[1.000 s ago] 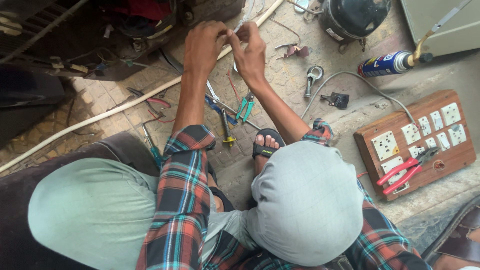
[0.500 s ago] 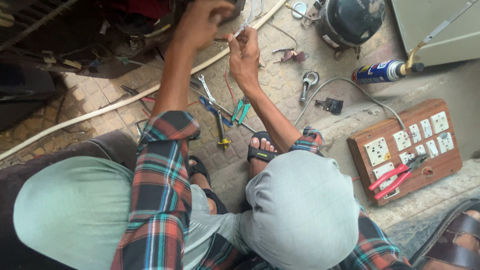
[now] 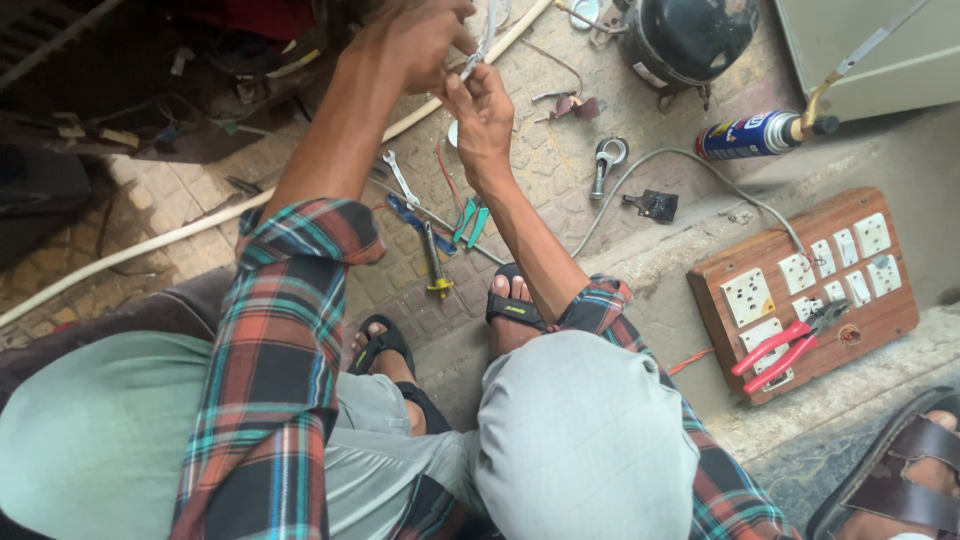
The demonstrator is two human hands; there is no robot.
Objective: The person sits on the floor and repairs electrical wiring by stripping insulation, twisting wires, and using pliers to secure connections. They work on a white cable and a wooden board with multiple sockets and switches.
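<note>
1. Left hand [image 3: 415,45] pinches the thin white wire [image 3: 487,35], fingers closed round it.
2. Right hand [image 3: 483,115] grips the same wire just below, up above the paved floor [image 3: 560,170].
3. Green-handled pliers [image 3: 470,222] lie beneath.

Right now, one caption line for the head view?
Both hands, left hand and right hand, pinch a thin white wire above scattered tools beside a wooden switchboard.

Both arms extend forward from the plaid sleeves, forearms bare. Left hand [image 3: 415,40] is raised highest, fingers curled closed in a pinching grip. Right hand [image 3: 482,115] sits just below and touching it, wrist bent upward, fingertips pinched closed beside the left's.
</note>
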